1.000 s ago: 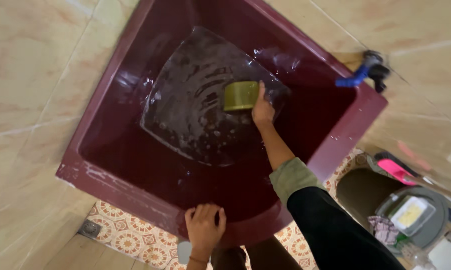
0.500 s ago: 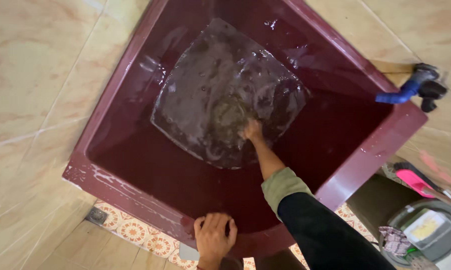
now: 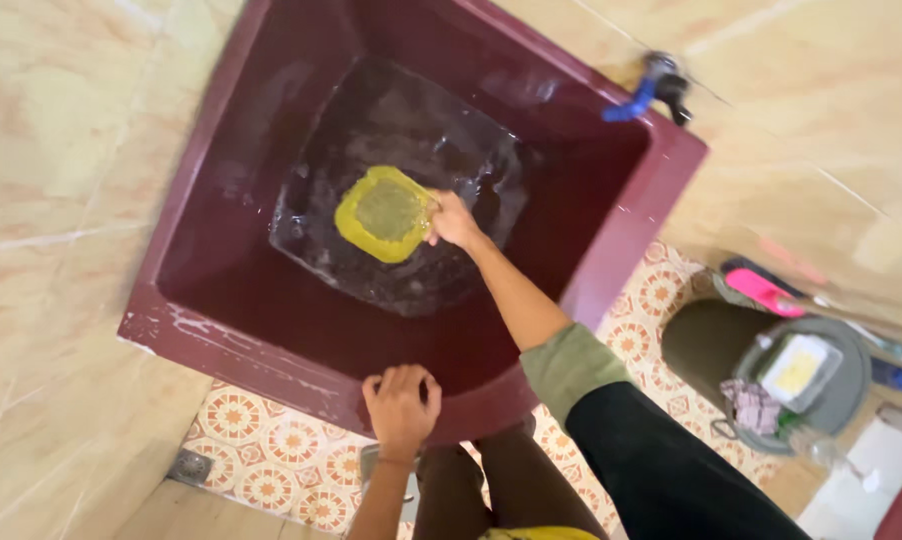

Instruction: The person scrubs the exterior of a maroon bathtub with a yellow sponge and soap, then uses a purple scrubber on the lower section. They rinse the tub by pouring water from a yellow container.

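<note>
1. R hand (image 3: 454,220) reaches down into the maroon tub (image 3: 221,340), grip closed on the edge of a yellow scoop (image 3: 384,213).
2. Scoop sits low in the tub, mouth up, at water (image 3: 411,120) level; looks partly filled w/ water.
3. L hand (image 3: 401,408) rests on tub's near rim, fingers curled over the edge; grip on the rim, nothing else in it.
4. R arm: green cuff, black sleeve (image 3: 661,460).
5. Blue tap (image 3: 636,98) on the wall above tub's far corner, well apart from both hands.
6. Patterned floor tiles (image 3: 271,440) below tub; floor drain (image 3: 188,466) at left.
7. To the right: grey lid (image 3: 851,385) w/ soap box (image 3: 798,368) and cloth (image 3: 751,405) on it, pink brush (image 3: 766,292) just behind.
</note>
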